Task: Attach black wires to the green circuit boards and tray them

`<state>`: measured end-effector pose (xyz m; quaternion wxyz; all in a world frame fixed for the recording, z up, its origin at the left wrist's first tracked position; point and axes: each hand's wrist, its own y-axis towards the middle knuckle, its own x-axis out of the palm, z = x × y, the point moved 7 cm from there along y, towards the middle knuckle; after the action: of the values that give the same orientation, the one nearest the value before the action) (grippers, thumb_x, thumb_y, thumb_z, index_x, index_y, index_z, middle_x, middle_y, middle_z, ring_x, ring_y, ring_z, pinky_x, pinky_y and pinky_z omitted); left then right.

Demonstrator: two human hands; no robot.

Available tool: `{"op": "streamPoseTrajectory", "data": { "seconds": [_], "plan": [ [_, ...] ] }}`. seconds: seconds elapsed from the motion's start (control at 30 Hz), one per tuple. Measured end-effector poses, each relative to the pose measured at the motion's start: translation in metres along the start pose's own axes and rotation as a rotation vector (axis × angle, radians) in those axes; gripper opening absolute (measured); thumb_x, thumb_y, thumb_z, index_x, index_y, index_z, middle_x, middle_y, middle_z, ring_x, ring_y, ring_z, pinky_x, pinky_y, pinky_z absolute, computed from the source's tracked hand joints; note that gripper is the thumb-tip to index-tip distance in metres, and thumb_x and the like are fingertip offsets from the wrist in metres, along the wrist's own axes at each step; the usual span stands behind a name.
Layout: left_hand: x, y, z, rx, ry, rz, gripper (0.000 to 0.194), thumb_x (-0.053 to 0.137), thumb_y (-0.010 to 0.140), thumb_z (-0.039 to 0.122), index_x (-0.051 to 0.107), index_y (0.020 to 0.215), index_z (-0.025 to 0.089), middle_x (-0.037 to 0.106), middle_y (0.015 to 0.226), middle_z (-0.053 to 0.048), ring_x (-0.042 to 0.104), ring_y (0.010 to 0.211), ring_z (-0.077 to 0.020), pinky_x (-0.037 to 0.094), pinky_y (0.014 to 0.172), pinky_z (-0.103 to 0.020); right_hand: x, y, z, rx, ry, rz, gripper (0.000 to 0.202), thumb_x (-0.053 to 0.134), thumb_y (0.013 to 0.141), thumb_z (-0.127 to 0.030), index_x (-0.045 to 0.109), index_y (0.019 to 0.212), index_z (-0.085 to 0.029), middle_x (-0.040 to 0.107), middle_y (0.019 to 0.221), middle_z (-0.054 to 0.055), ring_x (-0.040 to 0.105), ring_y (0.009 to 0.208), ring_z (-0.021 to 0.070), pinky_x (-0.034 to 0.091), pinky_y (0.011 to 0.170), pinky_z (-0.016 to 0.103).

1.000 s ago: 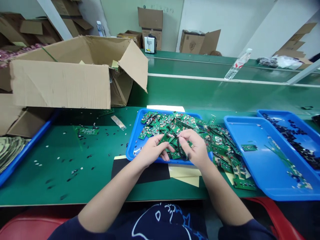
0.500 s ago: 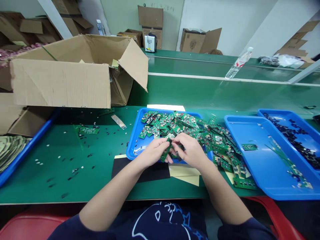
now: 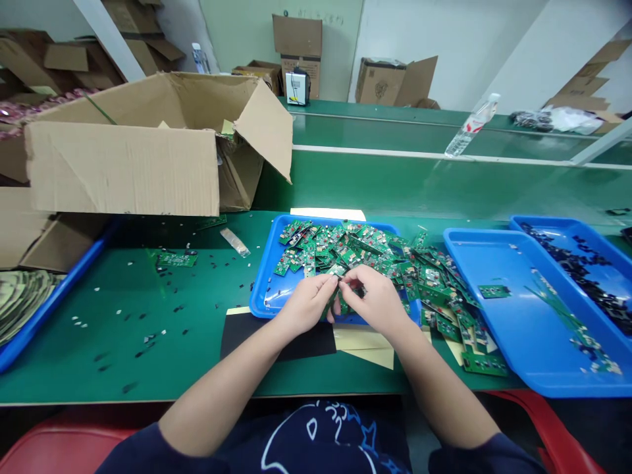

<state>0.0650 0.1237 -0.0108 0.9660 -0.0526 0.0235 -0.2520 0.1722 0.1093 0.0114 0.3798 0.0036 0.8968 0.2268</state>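
Note:
Over the front of a blue tray (image 3: 264, 263) heaped with green circuit boards (image 3: 363, 247), both hands meet. My left hand (image 3: 312, 301) is closed on a small green circuit board (image 3: 330, 303), mostly covered by the fingers. The fingertips of my right hand (image 3: 370, 293) are pinched together at the board's upper end; what they hold, if anything, is too small to tell. More boards (image 3: 439, 283) spill over the tray's right side onto the table. A black sheet (image 3: 276, 339) and yellowish papers (image 3: 368, 339) lie below the hands.
A large open cardboard box (image 3: 123, 168) stands at the left. On the right are a blue tray (image 3: 533, 329) with one board and small parts, and another tray (image 3: 612, 253) of black pieces. Small bits litter the green table (image 3: 197, 355). A bottle (image 3: 471, 125) stands behind.
My left fingers have closed further over the board, so less of it shows. My right fingertips have drawn together near its upper end.

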Motion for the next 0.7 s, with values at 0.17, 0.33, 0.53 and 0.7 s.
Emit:
{"op": "streamPoseTrajectory", "data": {
  "seconds": [0.17, 0.33, 0.53, 0.7],
  "plan": [
    [-0.01, -0.001, 0.005, 0.024, 0.024, 0.079, 0.041, 0.042, 0.087, 0.042, 0.052, 0.056, 0.016, 0.059, 0.049, 0.0, 0.052, 0.036, -0.0097, 0.04, 0.043, -0.02, -0.007, -0.001, 0.009, 0.131, 0.157, 0.103, 0.038, 0.061, 0.077, -0.032, 0.046, 0.11, -0.02, 0.061, 0.083, 0.005, 0.062, 0.071, 0.0186, 0.052, 0.065, 0.033],
    [-0.014, -0.001, 0.006, 0.025, 0.019, 0.088, 0.042, 0.043, 0.086, 0.044, 0.053, 0.056, 0.017, 0.06, 0.049, 0.0, 0.05, 0.035, -0.0111, 0.04, 0.041, -0.023, -0.014, 0.003, -0.005, -0.081, 0.178, 0.104, 0.009, 0.048, 0.087, -0.023, 0.057, 0.088, -0.022, 0.065, 0.085, 0.006, 0.063, 0.081, 0.0193, 0.051, 0.075, 0.035],
    [-0.018, -0.001, 0.008, 0.027, -0.053, 0.135, 0.04, 0.046, 0.084, 0.046, 0.053, 0.058, 0.016, 0.057, 0.046, 0.001, 0.049, 0.033, -0.0104, 0.038, 0.039, -0.022, -0.019, 0.003, 0.002, -0.015, 0.174, 0.135, 0.011, 0.048, 0.088, -0.024, 0.057, 0.091, -0.02, 0.066, 0.086, 0.007, 0.064, 0.08, 0.0193, 0.052, 0.074, 0.035],
    [-0.012, -0.001, 0.005, -0.006, -0.029, 0.07, 0.037, 0.042, 0.087, 0.042, 0.05, 0.062, 0.015, 0.058, 0.048, 0.002, 0.051, 0.035, -0.0098, 0.04, 0.04, -0.021, -0.013, 0.003, -0.008, -0.132, 0.164, 0.077, 0.011, 0.052, 0.086, -0.023, 0.059, 0.093, -0.018, 0.067, 0.087, 0.007, 0.065, 0.079, 0.0184, 0.052, 0.074, 0.033]
  ]
}}
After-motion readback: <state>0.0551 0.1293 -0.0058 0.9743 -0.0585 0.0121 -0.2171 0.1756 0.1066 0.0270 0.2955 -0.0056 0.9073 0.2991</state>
